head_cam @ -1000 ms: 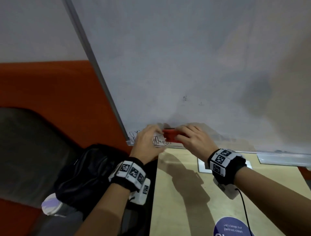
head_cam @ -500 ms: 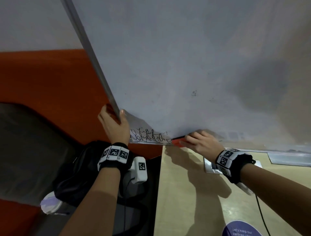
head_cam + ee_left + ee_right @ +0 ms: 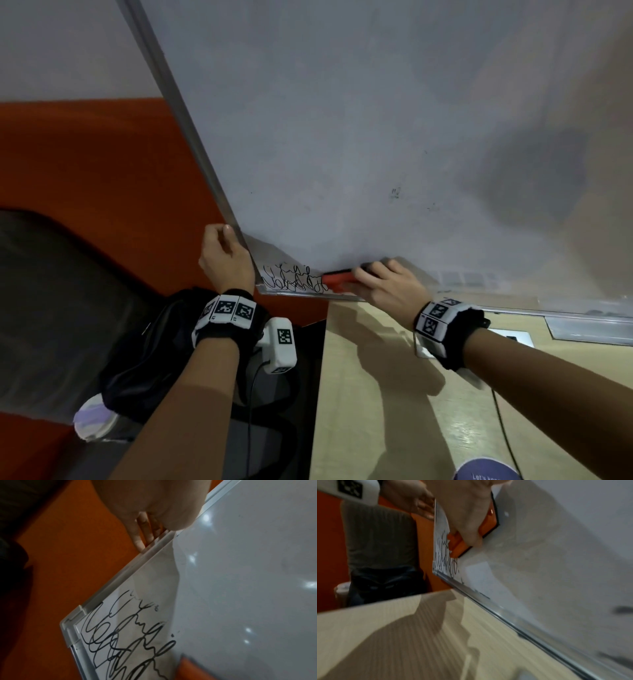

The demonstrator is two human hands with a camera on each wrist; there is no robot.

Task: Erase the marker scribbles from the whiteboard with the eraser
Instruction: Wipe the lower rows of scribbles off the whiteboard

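Note:
A large whiteboard (image 3: pixel 376 120) leans over a wooden table. Black marker scribbles (image 3: pixel 293 281) fill its lower left corner, seen close up as scribbles (image 3: pixel 123 639) and scribbles (image 3: pixel 444 561) in the wrist views. My right hand (image 3: pixel 380 286) grips a red-orange eraser (image 3: pixel 337 280) and presses it flat on the board, its left end touching the scribbles. The eraser (image 3: pixel 486 524) shows a black felt edge against the board. My left hand (image 3: pixel 224 255) grips the board's left frame just above the scribbles, with its fingers (image 3: pixel 144 534) curled behind the frame.
A light wooden table (image 3: pixel 376 394) lies under the board, with a socket plate (image 3: pixel 513 337) and a purple sticker (image 3: pixel 486 471). A black bag (image 3: pixel 150 359) sits on a grey chair (image 3: pixel 51 308) to the left, before an orange wall (image 3: pixel 102 171). The board's tray (image 3: pixel 582 327) runs at lower right.
My left hand left the scribbled corner and took hold of the board's left frame. My right hand stayed low on the board with the eraser, now touching the scribbles' right end.

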